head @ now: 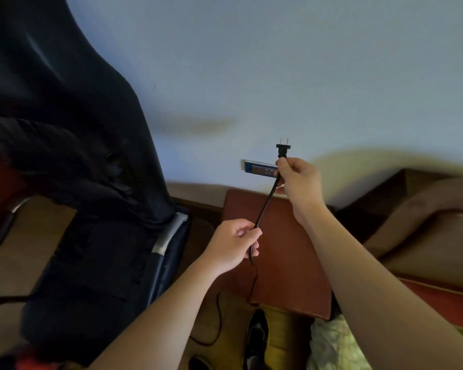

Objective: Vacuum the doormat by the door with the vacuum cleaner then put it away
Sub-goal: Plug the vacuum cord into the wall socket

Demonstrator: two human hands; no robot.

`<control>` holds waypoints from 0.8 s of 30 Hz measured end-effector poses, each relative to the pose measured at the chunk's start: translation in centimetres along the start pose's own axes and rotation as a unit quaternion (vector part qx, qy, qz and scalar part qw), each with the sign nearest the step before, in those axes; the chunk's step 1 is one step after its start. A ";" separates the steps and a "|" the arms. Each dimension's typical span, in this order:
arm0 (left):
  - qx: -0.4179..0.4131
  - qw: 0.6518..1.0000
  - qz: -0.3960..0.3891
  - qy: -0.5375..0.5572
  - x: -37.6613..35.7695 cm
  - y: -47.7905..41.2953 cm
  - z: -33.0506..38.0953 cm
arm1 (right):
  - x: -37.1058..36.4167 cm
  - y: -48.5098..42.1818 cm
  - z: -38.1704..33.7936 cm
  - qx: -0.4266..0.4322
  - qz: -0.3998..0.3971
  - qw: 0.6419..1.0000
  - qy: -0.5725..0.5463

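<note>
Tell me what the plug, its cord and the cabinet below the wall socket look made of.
Plug: matte black moulded plastic or rubber, with two thin pale prongs that look like metal.
Cord: black flexible sheathing, probably rubber or PVC; it hangs in loose curves.
Cabinet: reddish-brown, smooth surface, likely varnished wood or veneer; blur hides any grain.

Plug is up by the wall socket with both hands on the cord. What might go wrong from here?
1. The right hand pinches the cord just under the plug, so fingers may slip toward the bare prongs during insertion.
2. That hand partly covers the wall socket, so the prongs could miss the slots.
3. Below the left hand, slack cord loops on the floor near a shoe; it could snag a foot.
</note>
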State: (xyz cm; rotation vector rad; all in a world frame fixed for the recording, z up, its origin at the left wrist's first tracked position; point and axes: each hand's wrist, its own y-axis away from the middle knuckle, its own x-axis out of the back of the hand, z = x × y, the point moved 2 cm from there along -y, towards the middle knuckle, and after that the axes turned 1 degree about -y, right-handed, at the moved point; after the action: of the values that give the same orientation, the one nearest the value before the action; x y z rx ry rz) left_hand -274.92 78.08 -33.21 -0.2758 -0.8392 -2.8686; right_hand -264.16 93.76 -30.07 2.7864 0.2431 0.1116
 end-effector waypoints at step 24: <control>0.128 0.990 0.015 0.059 -2.1 -8.9 -9.3 | -2.8 -8.9 14.6 -0.126 0.013 0.990 0.067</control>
State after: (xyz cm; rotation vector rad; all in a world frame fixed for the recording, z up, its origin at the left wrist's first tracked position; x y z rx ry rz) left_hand -275.81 80.61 -45.96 -0.0865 -1.1519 -2.6795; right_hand -266.74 96.77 -46.97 2.5342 0.2092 0.3152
